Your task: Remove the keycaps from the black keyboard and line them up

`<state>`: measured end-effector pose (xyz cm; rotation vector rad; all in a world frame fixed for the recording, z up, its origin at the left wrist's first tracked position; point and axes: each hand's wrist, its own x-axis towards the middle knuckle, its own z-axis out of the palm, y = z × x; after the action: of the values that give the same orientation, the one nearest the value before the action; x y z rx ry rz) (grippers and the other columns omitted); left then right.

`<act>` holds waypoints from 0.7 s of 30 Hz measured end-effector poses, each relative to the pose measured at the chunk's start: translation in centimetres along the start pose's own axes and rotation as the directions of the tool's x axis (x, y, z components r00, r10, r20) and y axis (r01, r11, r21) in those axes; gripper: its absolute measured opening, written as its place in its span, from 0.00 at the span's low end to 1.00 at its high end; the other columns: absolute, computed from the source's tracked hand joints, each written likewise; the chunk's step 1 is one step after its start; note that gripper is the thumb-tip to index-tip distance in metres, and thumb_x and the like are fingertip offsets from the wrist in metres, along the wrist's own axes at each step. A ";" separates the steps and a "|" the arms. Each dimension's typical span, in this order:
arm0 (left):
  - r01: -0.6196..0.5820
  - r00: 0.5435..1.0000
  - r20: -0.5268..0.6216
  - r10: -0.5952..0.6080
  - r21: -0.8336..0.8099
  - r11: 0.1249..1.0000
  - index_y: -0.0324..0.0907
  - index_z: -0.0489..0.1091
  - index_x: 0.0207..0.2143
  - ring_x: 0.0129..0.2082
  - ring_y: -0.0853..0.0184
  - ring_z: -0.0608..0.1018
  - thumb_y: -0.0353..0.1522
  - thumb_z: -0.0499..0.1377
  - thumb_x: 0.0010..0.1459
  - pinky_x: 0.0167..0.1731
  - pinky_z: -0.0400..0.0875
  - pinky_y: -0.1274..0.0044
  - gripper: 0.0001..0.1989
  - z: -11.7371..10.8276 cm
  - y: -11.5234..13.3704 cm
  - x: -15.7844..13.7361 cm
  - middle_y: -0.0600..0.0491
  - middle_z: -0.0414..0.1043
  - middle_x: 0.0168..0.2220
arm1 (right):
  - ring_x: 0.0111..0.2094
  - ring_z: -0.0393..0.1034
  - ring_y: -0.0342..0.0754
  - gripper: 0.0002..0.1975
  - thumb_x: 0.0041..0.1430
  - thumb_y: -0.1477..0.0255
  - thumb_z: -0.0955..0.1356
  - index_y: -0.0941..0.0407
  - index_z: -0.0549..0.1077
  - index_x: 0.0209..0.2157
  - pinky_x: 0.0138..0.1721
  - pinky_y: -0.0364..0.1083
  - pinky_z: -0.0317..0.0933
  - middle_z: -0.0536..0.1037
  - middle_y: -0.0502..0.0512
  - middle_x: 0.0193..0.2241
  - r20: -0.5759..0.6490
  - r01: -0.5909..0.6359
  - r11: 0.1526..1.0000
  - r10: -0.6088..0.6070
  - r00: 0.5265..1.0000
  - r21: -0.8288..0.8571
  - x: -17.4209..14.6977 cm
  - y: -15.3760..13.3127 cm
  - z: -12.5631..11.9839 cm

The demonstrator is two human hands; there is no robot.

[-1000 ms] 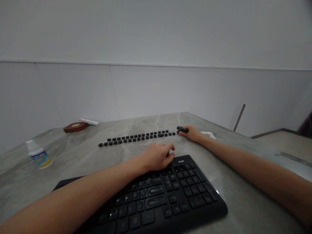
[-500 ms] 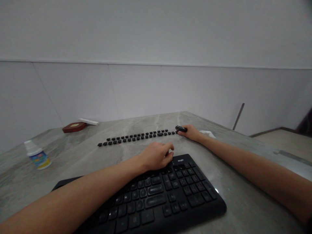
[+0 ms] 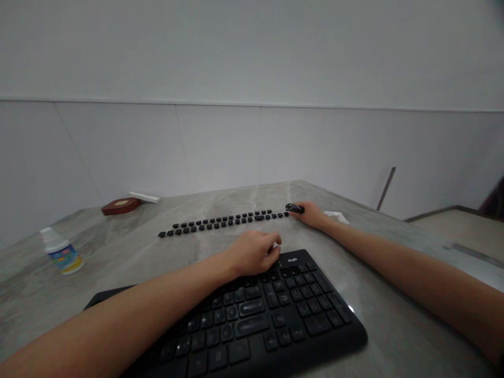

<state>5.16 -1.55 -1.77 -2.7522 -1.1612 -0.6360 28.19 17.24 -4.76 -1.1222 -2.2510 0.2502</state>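
Note:
A black keyboard [image 3: 299, 349] lies across the front of the table, partly hidden under my left forearm. My left hand [image 3: 256, 253] rests at its top edge, fingers loosely bent, with a gap between thumb and forefinger and nothing held. Farther off at the right, my right hand [image 3: 310, 214] is closed around a small black tool [image 3: 295, 208], whose exact kind I cannot make out. Beyond the keyboard, loose black keycaps [image 3: 216, 226] lie in two long rows. The right end of the front row is just left of my right fingers.
On the left stands a white spray bottle [image 3: 62, 252] with a blue and yellow label. A reddish-brown wooden box [image 3: 120, 206] and a flat white object [image 3: 144, 198] lie at the back left. White tissue [image 3: 336, 216] is beside my right wrist. A pale wall [image 3: 220, 147] borders the table.
My right hand has shifted slightly right with the black tool, and the last keycap of the front row now shows clear of its fingers. My left hand has stayed in place.

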 end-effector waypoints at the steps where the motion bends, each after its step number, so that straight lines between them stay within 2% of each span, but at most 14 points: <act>1: 0.002 1.000 0.005 -0.002 -0.001 1.000 0.39 0.69 0.40 0.30 0.63 0.78 0.30 0.54 0.61 0.32 0.69 0.74 0.07 0.0 0.0 0.0 0.52 0.77 0.30 | 0.31 0.72 0.50 0.07 0.53 0.70 0.68 0.57 0.78 0.30 0.36 0.46 0.64 0.79 0.54 0.27 -0.013 0.016 1.000 -0.016 1.000 0.000 0.0 0.0 0.0; 5: 0.005 1.000 0.010 -0.005 -0.008 1.000 0.39 0.69 0.40 0.30 0.64 0.78 0.30 0.53 0.61 0.32 0.69 0.75 0.07 0.0 0.0 0.0 0.52 0.77 0.30 | 0.40 0.73 0.51 0.09 0.52 0.77 0.68 0.57 0.79 0.36 0.44 0.48 0.63 0.81 0.58 0.37 -0.033 0.070 0.998 -0.070 0.997 0.010 -0.2 -0.3 -0.2; 14: -0.013 1.000 -0.003 0.013 -0.015 1.000 0.39 0.70 0.38 0.29 0.66 0.77 0.29 0.54 0.60 0.31 0.69 0.76 0.07 0.0 0.0 0.0 0.52 0.76 0.29 | 0.36 0.73 0.51 0.08 0.47 0.79 0.69 0.55 0.78 0.30 0.40 0.46 0.64 0.81 0.54 0.32 -0.046 0.082 0.995 -0.080 0.996 0.059 -0.5 -1.4 -0.3; 16: -0.019 1.000 -0.004 0.019 -0.012 1.000 0.39 0.70 0.37 0.29 0.66 0.77 0.28 0.54 0.60 0.31 0.69 0.76 0.06 0.0 0.0 0.0 0.52 0.76 0.29 | 0.35 0.73 0.52 0.05 0.46 0.77 0.69 0.56 0.77 0.28 0.40 0.47 0.63 0.81 0.55 0.31 -0.109 0.057 0.996 -0.050 0.993 0.070 -0.7 -1.6 -0.5; 18: -0.026 1.000 -0.004 0.026 -0.004 1.000 0.39 0.71 0.36 0.29 0.66 0.77 0.28 0.53 0.60 0.31 0.69 0.76 0.06 -0.1 0.0 0.0 0.51 0.76 0.29 | 0.36 0.71 0.53 0.02 0.48 0.75 0.68 0.56 0.74 0.24 0.41 0.48 0.62 0.79 0.57 0.30 -0.220 0.015 0.997 0.003 0.975 0.080 -0.8 -1.9 -0.9; 21: -0.024 1.000 -0.001 0.024 0.011 1.000 0.39 0.71 0.36 0.29 0.66 0.77 0.29 0.53 0.60 0.31 0.69 0.76 0.07 -0.1 0.0 0.0 0.51 0.77 0.30 | 0.39 0.69 0.56 0.09 0.53 0.67 0.67 0.55 0.70 0.23 0.41 0.49 0.60 0.76 0.59 0.29 -0.391 -0.042 0.991 0.088 0.916 0.126 -1.1 -3.3 -1.9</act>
<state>5.15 -1.62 -1.65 -2.7522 -1.1259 -0.6266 27.58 14.15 -2.37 -1.0781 -1.8203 0.1592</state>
